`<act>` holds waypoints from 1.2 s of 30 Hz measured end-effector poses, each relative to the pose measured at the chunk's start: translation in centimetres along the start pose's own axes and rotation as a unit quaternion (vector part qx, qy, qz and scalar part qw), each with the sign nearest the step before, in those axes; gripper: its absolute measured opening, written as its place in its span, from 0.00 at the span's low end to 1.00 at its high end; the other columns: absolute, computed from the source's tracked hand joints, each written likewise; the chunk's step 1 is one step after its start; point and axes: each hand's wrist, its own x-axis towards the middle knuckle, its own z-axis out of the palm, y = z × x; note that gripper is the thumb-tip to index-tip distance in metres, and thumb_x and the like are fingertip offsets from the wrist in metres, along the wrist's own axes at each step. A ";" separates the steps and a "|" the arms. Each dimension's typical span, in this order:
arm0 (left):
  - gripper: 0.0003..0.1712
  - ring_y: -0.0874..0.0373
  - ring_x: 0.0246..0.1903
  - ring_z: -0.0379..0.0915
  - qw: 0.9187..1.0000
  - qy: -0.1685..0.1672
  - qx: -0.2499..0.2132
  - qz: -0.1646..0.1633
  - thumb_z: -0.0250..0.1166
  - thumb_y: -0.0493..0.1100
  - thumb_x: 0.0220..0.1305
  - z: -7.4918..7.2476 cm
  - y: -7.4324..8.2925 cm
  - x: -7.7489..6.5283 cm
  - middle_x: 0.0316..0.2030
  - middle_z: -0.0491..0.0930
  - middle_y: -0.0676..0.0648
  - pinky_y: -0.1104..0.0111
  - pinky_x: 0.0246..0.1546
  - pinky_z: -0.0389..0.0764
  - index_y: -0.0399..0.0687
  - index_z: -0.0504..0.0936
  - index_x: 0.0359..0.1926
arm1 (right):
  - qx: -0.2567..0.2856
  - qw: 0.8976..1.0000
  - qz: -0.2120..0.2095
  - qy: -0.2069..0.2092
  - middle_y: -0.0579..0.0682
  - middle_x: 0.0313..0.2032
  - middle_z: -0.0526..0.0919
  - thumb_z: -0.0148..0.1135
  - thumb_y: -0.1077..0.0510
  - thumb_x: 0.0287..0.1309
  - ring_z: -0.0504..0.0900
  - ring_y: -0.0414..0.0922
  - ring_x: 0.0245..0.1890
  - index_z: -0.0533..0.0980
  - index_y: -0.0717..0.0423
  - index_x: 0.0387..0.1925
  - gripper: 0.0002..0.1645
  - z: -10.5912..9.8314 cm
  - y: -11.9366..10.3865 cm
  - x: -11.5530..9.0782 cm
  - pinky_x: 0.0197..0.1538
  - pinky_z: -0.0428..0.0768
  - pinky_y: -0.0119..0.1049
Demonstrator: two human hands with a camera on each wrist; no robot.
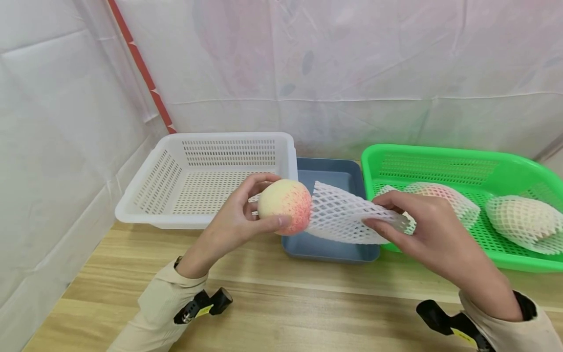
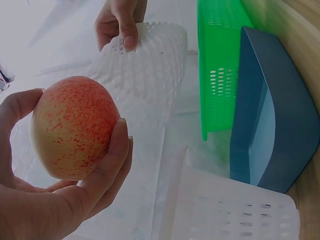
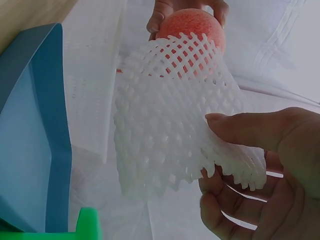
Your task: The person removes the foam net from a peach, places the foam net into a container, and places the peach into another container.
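The peach (image 1: 283, 203) is near the centre of the head view, pinched between the left hand's (image 1: 230, 222) thumb and fingers; the right hand (image 1: 428, 230), right of centre, pinches the right end of the white foam net (image 1: 343, 215), whose other end lies just beside the fruit. Held largely by fingertips, the round peach could slip onto the blue tray (image 1: 330, 252) or tabletop (image 1: 316, 308) below, and a hard tug could tear the thin mesh.

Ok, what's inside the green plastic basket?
A pinkish round fruit and a pale one, both in white foam netting; the right hand covers part of the basket, hiding anything there.
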 end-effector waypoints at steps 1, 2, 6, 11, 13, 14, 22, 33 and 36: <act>0.38 0.43 0.50 0.76 1.000 0.000 -0.001 -0.001 0.70 0.38 0.52 0.0 0.0 0.0 0.61 0.67 0.44 0.57 0.41 0.83 0.52 0.66 0.63 | -0.001 1.000 0.000 -0.001 0.36 0.29 0.82 0.78 0.64 0.34 0.74 0.30 0.25 0.80 0.47 0.35 0.21 0.0 0.0 0.0 0.29 0.69 0.21; 0.38 0.43 0.50 0.76 1.000 0.000 -0.001 -0.002 0.70 0.38 0.52 0.0 0.0 0.0 0.61 0.66 0.44 0.57 0.41 0.83 0.52 0.66 0.63 | 0.000 1.000 -0.001 -0.003 0.36 0.29 0.82 0.78 0.64 0.35 0.73 0.30 0.24 0.80 0.47 0.34 0.21 0.1 0.0 0.0 0.28 0.68 0.21; 0.38 0.43 0.49 0.76 1.000 0.001 0.002 -0.004 0.70 0.38 0.52 -0.1 0.1 0.0 0.61 0.67 0.44 0.57 0.42 0.83 0.53 0.65 0.63 | 0.006 1.000 0.000 -0.004 0.36 0.27 0.80 0.77 0.64 0.37 0.70 0.30 0.21 0.79 0.48 0.34 0.19 0.2 -0.2 0.0 0.24 0.67 0.20; 0.38 0.45 0.49 0.77 1.000 0.003 0.010 -0.004 0.70 0.39 0.52 -0.1 0.1 0.0 0.61 0.67 0.45 0.58 0.42 0.83 0.54 0.65 0.63 | 0.005 1.000 0.011 -0.014 0.36 0.26 0.80 0.76 0.64 0.40 0.67 0.30 0.19 0.79 0.49 0.34 0.17 0.4 -0.4 0.1 0.22 0.65 0.20; 0.38 0.45 0.49 0.77 1.000 0.004 0.011 -0.003 0.71 0.39 0.52 -0.1 0.1 0.0 0.60 0.68 0.45 0.58 0.42 0.83 0.54 0.66 0.63 | -0.002 1.000 0.015 -0.018 0.36 0.26 0.79 0.76 0.63 0.41 0.67 0.30 0.19 0.79 0.49 0.33 0.16 0.4 -0.4 0.1 0.22 0.64 0.20; 0.38 0.45 0.49 0.77 1.000 0.003 0.011 -0.003 0.71 0.39 0.52 -0.2 0.1 0.0 0.60 0.68 0.45 0.58 0.42 0.83 0.54 0.66 0.63 | -0.006 1.000 0.015 -0.018 0.36 0.26 0.80 0.76 0.63 0.41 0.67 0.30 0.19 0.79 0.49 0.33 0.16 0.5 -0.4 0.1 0.22 0.65 0.20; 0.37 0.44 0.49 0.77 1.000 0.001 0.004 -0.005 0.70 0.38 0.52 -0.1 0.1 0.0 0.61 0.67 0.45 0.57 0.41 0.84 0.54 0.66 0.63 | -0.041 0.999 -0.006 -0.014 0.41 0.28 0.83 0.76 0.61 0.40 0.73 0.32 0.21 0.80 0.52 0.34 0.16 1.3 -0.3 0.1 0.23 0.71 0.29; 0.38 0.44 0.49 0.77 1.000 0.001 0.005 -0.004 0.70 0.37 0.52 -0.1 0.2 0.0 0.61 0.67 0.45 0.57 0.42 0.83 0.53 0.65 0.63 | -0.088 0.996 0.018 -0.026 0.43 0.27 0.82 0.74 0.59 0.43 0.76 0.38 0.20 0.78 0.50 0.34 0.14 3.1 -0.8 -0.2 0.21 0.71 0.35; 0.38 0.44 0.49 0.77 1.000 0.002 0.006 -0.002 0.70 0.37 0.52 -0.1 0.2 -0.1 0.61 0.67 0.45 0.57 0.41 0.83 0.53 0.65 0.63 | -0.099 0.994 0.011 -0.042 0.45 0.28 0.82 0.75 0.60 0.43 0.75 0.38 0.19 0.78 0.52 0.33 0.14 3.8 -1.0 -0.3 0.19 0.70 0.33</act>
